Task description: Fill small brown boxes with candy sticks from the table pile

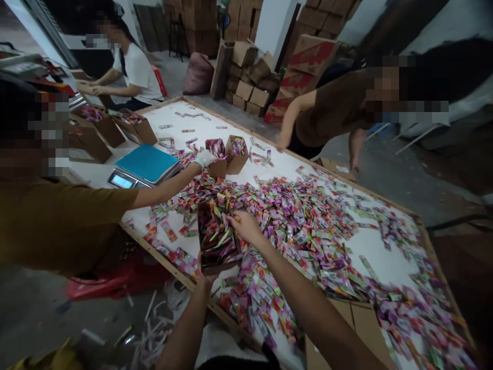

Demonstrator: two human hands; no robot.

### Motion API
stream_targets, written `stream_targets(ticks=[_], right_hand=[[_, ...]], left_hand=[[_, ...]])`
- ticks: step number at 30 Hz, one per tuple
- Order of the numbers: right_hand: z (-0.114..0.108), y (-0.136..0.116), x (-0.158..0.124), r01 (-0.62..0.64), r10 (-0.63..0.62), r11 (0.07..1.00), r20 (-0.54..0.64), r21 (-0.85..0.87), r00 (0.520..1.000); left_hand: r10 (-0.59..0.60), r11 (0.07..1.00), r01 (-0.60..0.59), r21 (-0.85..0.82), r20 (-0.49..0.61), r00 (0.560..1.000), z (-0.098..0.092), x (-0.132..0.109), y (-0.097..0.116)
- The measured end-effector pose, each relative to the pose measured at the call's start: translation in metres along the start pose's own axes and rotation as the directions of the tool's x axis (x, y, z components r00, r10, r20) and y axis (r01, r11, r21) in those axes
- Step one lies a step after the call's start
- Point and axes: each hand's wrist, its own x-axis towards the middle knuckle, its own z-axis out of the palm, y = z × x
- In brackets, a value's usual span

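A small open cardboard box [220, 268] filled with colourful wrapped packets is tilted toward me above the table's near edge. My left hand [207, 277] grips it from below at its near left corner, the fingers partly hidden by the box. At the box's right rim is my right hand [245, 227], its thumb and fingers pinched on a small packet [226, 220] over the contents. Just right of the box spreads a large heap of the same pink, purple and green packets [292, 216].
A co-worker's gloved hand [205, 158] reaches to two filled boxes [236, 160] beyond mine. A scale with a blue top [147, 162] stands at left, near more filled boxes [134, 126]. Another person leans in at the far right. A wooden rim [227, 321] edges the table.
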Motion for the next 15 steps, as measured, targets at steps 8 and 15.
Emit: stream_targets(ticks=[8, 15], right_hand=[[-0.022, -0.016, 0.027, 0.160, -0.165, 0.986, -0.221, -0.037, 0.961], [-0.044, -0.020, 0.060, 0.329, -0.101, 0.915, -0.659, 0.233, 0.746]], left_hand=[[-0.010, 0.999, 0.013, -0.030, 0.088, 0.996, -0.024, 0.011, 0.023], [0.035, 0.999, -0.037, 0.040, 0.057, 0.998, -0.046, 0.014, 0.028]])
